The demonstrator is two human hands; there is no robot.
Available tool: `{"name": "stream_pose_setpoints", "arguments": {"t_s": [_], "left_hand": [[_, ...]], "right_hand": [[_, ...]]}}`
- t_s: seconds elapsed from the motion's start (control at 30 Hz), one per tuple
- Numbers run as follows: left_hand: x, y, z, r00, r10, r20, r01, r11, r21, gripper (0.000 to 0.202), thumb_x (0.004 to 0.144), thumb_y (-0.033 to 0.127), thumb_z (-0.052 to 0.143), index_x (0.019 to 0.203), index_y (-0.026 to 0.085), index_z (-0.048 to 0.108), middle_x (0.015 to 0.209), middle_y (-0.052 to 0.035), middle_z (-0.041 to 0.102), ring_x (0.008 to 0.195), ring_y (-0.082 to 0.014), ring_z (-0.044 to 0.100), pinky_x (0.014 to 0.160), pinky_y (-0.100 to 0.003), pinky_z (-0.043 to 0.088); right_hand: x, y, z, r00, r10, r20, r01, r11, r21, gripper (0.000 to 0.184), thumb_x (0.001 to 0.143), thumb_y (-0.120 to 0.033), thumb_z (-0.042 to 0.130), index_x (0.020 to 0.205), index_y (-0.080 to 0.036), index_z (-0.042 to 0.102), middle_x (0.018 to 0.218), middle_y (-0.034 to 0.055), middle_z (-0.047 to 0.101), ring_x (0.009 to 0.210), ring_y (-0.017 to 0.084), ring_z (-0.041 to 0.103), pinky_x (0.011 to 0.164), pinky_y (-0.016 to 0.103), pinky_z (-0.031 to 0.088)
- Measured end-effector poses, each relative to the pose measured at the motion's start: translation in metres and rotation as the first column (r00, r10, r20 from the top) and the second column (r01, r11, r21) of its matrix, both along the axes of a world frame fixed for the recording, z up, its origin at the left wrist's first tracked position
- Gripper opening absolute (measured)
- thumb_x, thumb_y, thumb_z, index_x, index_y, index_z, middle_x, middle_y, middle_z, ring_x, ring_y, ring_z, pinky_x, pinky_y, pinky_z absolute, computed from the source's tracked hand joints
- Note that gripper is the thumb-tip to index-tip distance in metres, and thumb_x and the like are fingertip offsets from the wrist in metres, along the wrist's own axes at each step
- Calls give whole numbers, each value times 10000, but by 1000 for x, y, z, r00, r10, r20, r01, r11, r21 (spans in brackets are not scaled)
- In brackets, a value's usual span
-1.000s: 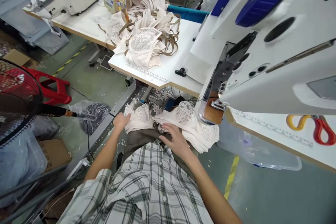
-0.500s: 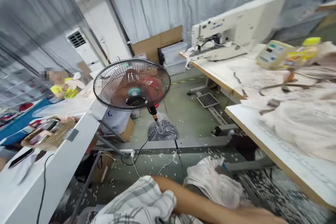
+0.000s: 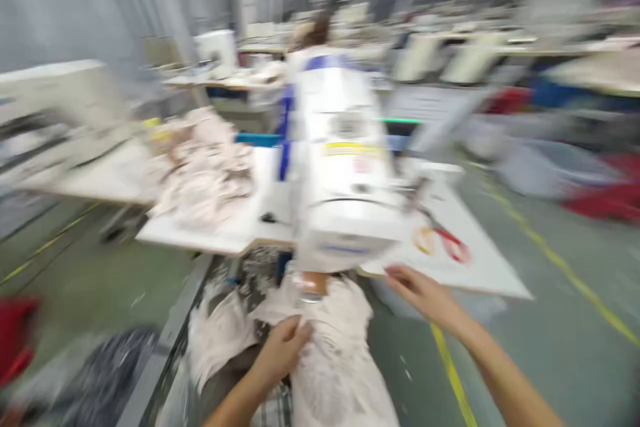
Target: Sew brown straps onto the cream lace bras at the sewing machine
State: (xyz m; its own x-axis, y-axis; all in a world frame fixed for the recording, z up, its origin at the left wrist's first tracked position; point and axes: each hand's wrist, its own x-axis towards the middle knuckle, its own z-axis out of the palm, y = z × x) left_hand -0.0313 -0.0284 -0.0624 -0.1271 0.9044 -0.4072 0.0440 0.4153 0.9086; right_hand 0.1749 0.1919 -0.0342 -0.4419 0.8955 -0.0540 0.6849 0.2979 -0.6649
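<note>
The left hand (image 3: 281, 350) is in front of the machine (image 3: 347, 173), its thumb and fingers pinching the left edge of a pale garment (image 3: 343, 360). The right hand (image 3: 425, 298) is at the machine's front right, its fingers loosely extended with nothing between them; its fingertips overlap the tabletop (image 3: 480, 267) edge in view, and I cannot tell whether they touch it.

The garment hangs toward the person from just below the machine's front end, its upper part behind a brown plate (image 3: 315, 283) on the machine; blur hides whether the two touch. A second garment (image 3: 223, 333) lies to the machine's front left, bunched over dark trousers (image 3: 225, 380).

Farther out, scissors (image 3: 457, 247) with one red and one yellow handle lie on the tabletop, right of the machine. Left of the machine, a heap (image 3: 200, 177) of pale garments is piled on the tabletop. Well to the machine's left stands another sewing unit (image 3: 65, 90), blurred. Low and far left of the machine are a dark bag (image 3: 110, 373) and something red (image 3: 15, 337).
</note>
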Motion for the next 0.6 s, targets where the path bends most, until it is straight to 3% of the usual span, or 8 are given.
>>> {"name": "stream_pose_setpoints", "arguments": {"t_s": [0.07, 0.17, 0.27, 0.37, 0.47, 0.6], "left_hand": [[16, 28, -9, 979, -198, -43, 200, 979, 48, 523, 910, 624, 484, 891, 146, 693, 815, -46, 697, 811, -204, 612, 754, -301, 498], [23, 46, -8, 948, -272, -165, 289, 953, 93, 597, 863, 709, 468, 795, 156, 683, 731, -49, 673, 754, -207, 604, 706, -283, 477], [31, 44, 10, 940, -273, -203, 296, 950, 98, 545, 867, 668, 504, 909, 166, 711, 813, -69, 705, 840, -240, 644, 787, -300, 500], [44, 44, 22, 963, -188, -192, 212, 971, 114, 509, 850, 637, 556, 1003, 180, 719, 953, -95, 736, 960, -270, 662, 921, -337, 496], [51, 47, 21, 973, -135, -186, 161, 978, 134, 521, 824, 665, 565, 945, 187, 733, 952, -99, 746, 957, -277, 671, 944, -349, 501], [44, 49, 9, 954, -140, -265, 165, 983, 74, 560, 814, 723, 520, 882, 209, 731, 847, -88, 734, 915, -291, 685, 834, -339, 552]], "right_hand": [[82, 21, 13, 959, -271, 79, 267, 962, 49, 235, 943, -324, 574, 1087, -151, 640, 1098, 77, 671, 957, 178, 647, 881, 363, 534], [136, 66, 15, 862, -500, 82, 486, 862, 140, 173, 925, -255, 555, 1046, -164, 640, 1071, 85, 691, 999, 193, 631, 899, 320, 473], [135, 121, 11, 805, -592, 49, 575, 797, 186, 241, 938, -308, 521, 1091, -161, 634, 1155, 118, 666, 1093, 228, 591, 925, 329, 438], [125, 169, 11, 761, -647, 45, 631, 755, 181, 288, 962, -341, 492, 1083, -130, 648, 1179, 157, 648, 1093, 252, 594, 928, 366, 453], [130, 207, 12, 691, -723, 34, 709, 685, 167, 321, 963, -356, 531, 1176, -131, 614, 1257, 139, 605, 1125, 249, 593, 961, 440, 484], [144, 238, 11, 605, -795, -38, 795, 601, 82, 398, 929, -369, 609, 1264, -157, 568, 1304, 109, 575, 1144, 239, 593, 960, 471, 517]]}}
